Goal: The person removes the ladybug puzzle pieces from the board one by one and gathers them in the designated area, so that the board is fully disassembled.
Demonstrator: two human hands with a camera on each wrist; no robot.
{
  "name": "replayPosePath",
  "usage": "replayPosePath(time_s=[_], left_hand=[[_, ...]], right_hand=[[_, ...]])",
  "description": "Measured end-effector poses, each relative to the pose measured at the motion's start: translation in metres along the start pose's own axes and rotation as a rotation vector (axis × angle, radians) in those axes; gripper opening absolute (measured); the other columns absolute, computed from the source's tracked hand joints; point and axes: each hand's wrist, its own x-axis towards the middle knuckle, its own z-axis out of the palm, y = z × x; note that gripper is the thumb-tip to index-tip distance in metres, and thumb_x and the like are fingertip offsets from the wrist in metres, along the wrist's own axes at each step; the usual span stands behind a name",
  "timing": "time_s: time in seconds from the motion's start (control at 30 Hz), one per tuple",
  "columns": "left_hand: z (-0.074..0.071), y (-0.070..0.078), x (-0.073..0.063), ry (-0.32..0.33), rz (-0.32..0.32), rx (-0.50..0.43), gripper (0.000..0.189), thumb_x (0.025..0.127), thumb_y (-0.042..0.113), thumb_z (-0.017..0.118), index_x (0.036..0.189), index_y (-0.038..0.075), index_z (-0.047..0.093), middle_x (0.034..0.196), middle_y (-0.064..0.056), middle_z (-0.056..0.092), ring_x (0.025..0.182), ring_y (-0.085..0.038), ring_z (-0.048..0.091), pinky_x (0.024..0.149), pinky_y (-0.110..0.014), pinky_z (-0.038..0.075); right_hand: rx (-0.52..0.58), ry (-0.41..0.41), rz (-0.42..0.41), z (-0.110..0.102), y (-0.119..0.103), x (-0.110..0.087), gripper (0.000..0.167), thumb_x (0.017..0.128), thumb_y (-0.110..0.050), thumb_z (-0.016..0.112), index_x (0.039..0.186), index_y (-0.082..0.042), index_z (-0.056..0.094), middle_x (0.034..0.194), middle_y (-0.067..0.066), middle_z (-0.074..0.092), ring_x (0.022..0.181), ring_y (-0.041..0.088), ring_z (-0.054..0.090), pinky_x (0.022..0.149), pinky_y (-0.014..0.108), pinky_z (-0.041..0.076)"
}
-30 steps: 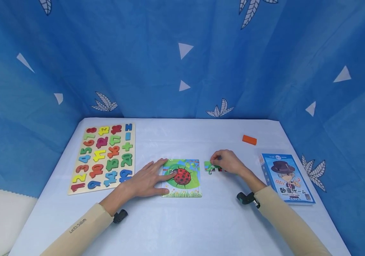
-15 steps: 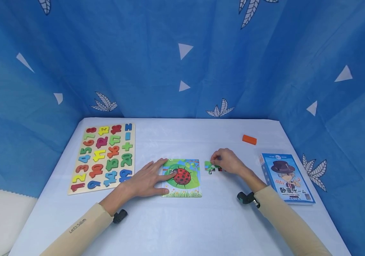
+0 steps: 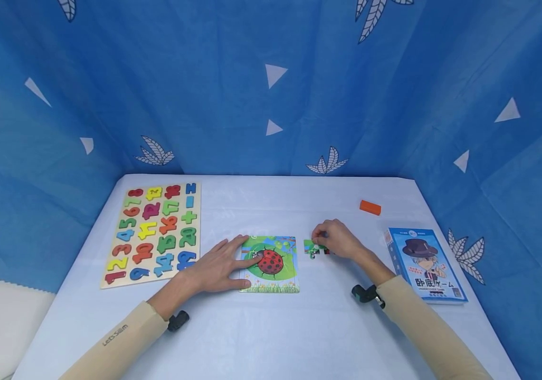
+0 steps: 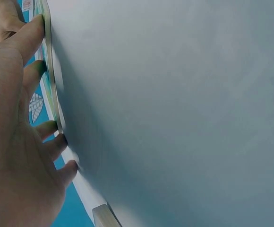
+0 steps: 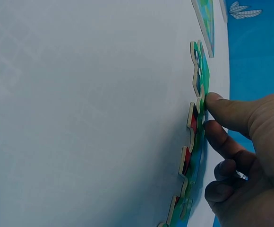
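Observation:
My left hand [image 3: 220, 266] rests with spread fingers on the left part of a square ladybug picture board [image 3: 282, 285]. In the left wrist view the fingertips of that hand [image 4: 21, 109] lie along the board's edge. To the right of the board, several jigsaw pieces [image 3: 308, 247], green and blue with red and black parts, lie joined in a row. My right hand [image 3: 339, 240] is over them, its thumb and forefinger pinching a jigsaw piece [image 5: 200, 105] in the row. Fingers partly hide the row in the head view.
A wooden number board [image 3: 121, 211] with coloured numerals lies at the left. An orange block [image 3: 370, 207] is at the back right, and a blue game box [image 3: 427, 266] with a cartoon figure stands beyond the right forearm. Blue curtains [image 3: 271, 105] surround the white table [image 3: 271, 338].
My right hand has shifted very slightly, and a little less of the jigsaw row shows below its fingers. The left hand and the ladybug board stay where they were.

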Motion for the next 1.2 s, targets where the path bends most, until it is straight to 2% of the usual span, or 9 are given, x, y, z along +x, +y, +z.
replayPosePath(time_s=[0.5,1.2], left_hand=[[-0.0010,0.0010,0.0000,-0.002,-0.004,0.014,0.071,0.093,0.068,0.053,0.155,0.038,0.037,0.167,-0.016,0.015,0.154,-0.032,0.015,0.121,-0.056,0.021],[0.0013,0.0004,0.0009,0.031,0.007,0.041,0.073,0.091,0.069,0.056,0.155,0.038,0.040,0.166,-0.016,0.020,0.153,-0.036,0.017,0.121,-0.058,0.019]], right_hand=[[-0.021,0.003,0.005,0.0005,-0.0008,-0.0008,0.005,0.092,-0.012,0.073,0.094,-0.015,0.076,0.086,-0.008,0.066,0.091,0.019,0.052,0.084,0.036,0.041],[0.006,0.022,0.008,0.0013,-0.0009,-0.0018,0.006,0.094,-0.014,0.072,0.095,-0.018,0.076,0.087,-0.007,0.066,0.090,0.019,0.053,0.083,0.035,0.043]])
